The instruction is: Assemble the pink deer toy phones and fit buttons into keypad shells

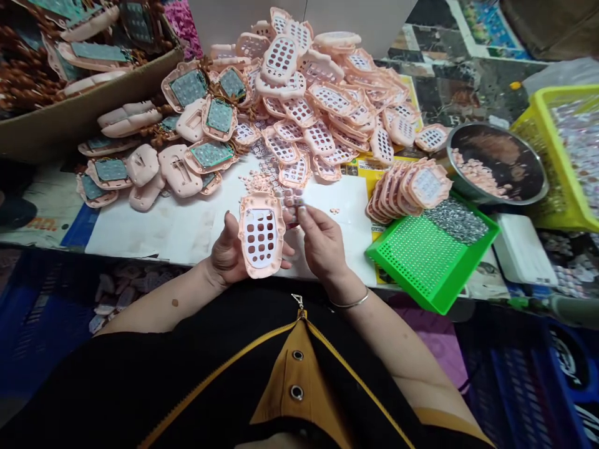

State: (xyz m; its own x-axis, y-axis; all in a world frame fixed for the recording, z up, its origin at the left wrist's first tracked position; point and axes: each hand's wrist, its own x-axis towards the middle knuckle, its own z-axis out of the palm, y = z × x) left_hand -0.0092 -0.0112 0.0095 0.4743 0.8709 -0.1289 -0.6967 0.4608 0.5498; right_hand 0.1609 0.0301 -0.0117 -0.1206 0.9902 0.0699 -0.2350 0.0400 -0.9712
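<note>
My left hand (227,252) is closed around the edge of a pale pink plastic housing (262,262), held upright just above the table's front edge. Its inner side faces me, with a white panel full of square holes. Close to its right, my right hand (325,240) pinches the corner of what looks like a keypad sheet with small square buttons (291,212); the housing hides part of it. Behind the housing lie a small heap of pink button pieces (258,182) and more of the button sheets (271,165).
A large pile of pink housings (322,106) rises at the back. To the left are shells with circuit boards (219,117) and a cardboard box (93,115). On the right stand stacked housings (402,190), a green tray (412,255) of screws, a metal bowl (524,156) and a yellow basket (543,115).
</note>
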